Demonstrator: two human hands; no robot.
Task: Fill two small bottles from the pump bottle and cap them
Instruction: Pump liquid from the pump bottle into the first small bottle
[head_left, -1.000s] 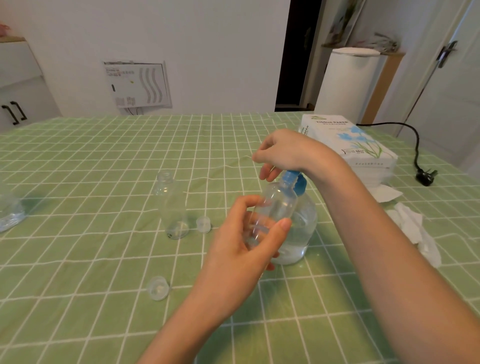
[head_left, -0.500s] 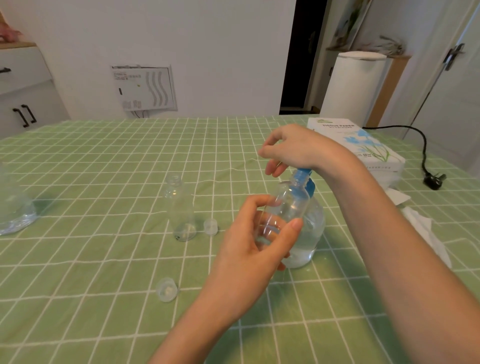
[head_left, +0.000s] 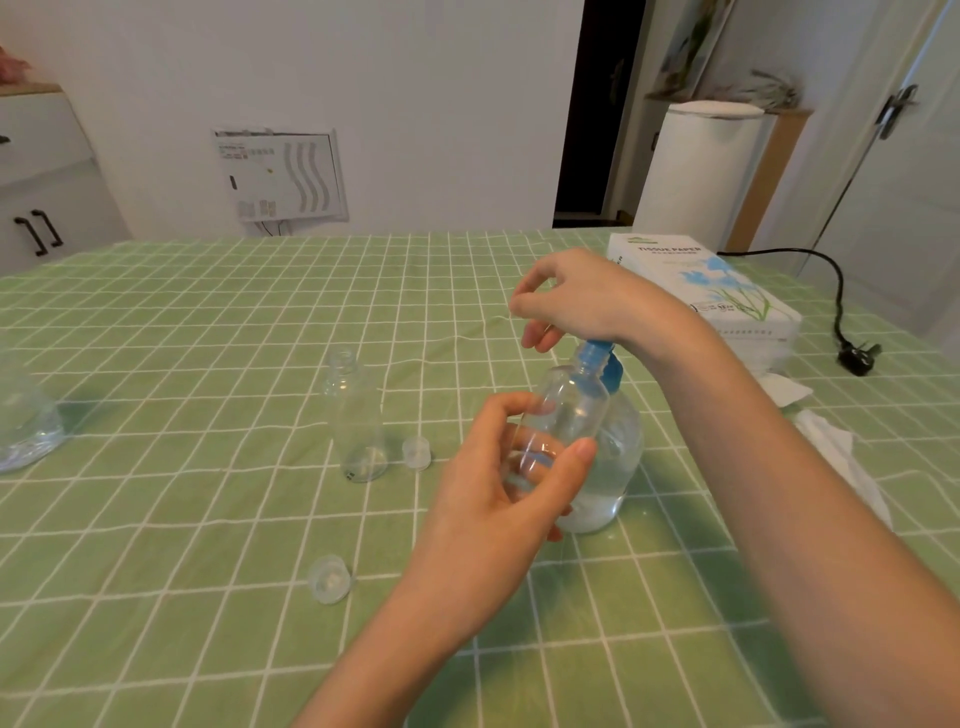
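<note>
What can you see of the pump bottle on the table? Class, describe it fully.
The pump bottle looks like clear plastic, with a rounded body and a blue pump head. It stands upright on the green checked tablecloth, with clear liquid showing low in its body. The right hand rests on top of the pump head. The small bottle, gripped by the left hand, is held up in front of it and hides part of it.

Light was bright, soft and even; source unclear. Faint soft shadows fell on the tablecloth (head_left: 208, 364) near the bottom edge and beside the pump bottle (head_left: 623, 447). Small glints showed on the small bottle (head_left: 571, 410). Wide-angle bend tilted the door (head_left: 904, 249) at right; background was slightly soft.
</note>
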